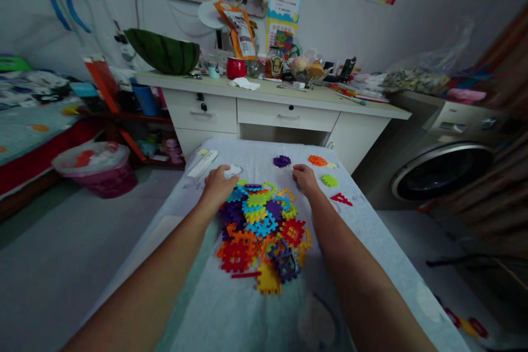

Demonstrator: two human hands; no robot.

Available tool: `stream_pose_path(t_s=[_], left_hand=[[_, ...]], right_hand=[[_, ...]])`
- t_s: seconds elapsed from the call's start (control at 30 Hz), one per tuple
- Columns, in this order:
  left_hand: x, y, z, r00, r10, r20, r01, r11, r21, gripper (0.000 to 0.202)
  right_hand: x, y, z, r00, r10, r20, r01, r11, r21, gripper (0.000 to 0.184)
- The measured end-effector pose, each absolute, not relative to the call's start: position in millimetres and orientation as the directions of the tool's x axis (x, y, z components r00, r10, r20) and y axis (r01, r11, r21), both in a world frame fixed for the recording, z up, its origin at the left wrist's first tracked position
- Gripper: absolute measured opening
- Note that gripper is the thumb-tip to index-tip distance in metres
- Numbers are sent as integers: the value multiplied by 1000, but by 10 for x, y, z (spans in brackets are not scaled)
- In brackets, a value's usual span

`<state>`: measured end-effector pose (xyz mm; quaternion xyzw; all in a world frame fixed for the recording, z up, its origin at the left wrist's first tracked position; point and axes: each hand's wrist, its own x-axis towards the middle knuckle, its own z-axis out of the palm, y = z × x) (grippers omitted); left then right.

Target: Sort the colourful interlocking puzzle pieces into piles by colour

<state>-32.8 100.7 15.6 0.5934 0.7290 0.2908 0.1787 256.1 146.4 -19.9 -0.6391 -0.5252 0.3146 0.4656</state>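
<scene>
A heaped pile of colourful plastic interlocking building pieces (258,214) lies on the cloth-covered table (313,319). My left hand (218,184) is at the pile's far left edge, thumb and fingers apart, beside blue pieces. Beyond the pile on the right, my right hand (305,177) rests low over the cloth with its fingers curled together; whatever they may hold is hidden. Just past it lies a purple piece (282,161). Apart from the pile, on the right, are an orange piece (317,160), a lime green piece (330,180) and a red triangular piece (341,199).
A long white box (203,164) lies at the table's far left. Behind stands a white desk (284,115) bearing a watermelon half (165,52), jars and other clutter. A washing machine (445,148) stands right; a pink basket (97,170) sits on the floor left.
</scene>
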Motion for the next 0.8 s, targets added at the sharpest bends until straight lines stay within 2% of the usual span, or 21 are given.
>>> stream_pose_path(t_s=[0.1,0.23,0.4,0.5,0.57,0.7,0.8], left_hand=[[-250,737,100,-187,981,59,701,91,707,50],[-251,472,-45,-150,983,105,635,15,772,47],[-290,333,-224,-127,977,174,550,-77,831,46],[-278,274,-292,-118,967,228,507,-138,851,44],[-251,227,-327,-105,959,265,501,-179,847,41],[-200,148,-366,-60,933,354,525,-272,806,39],[-198,127,-365,-57,930,364,503,-288,815,40]], right_hand=[[2543,1223,-83,170,985,34,341,-26,-940,25],[2468,876,141,-114,993,22,420,68,-905,21],[2326,555,281,-339,940,36,647,260,-717,21],[2260,464,252,-357,931,75,736,329,-592,19],[2235,422,231,-346,934,94,758,337,-558,18],[2239,347,242,-286,953,96,745,284,-604,16],[2307,315,258,-239,971,11,631,164,-758,12]])
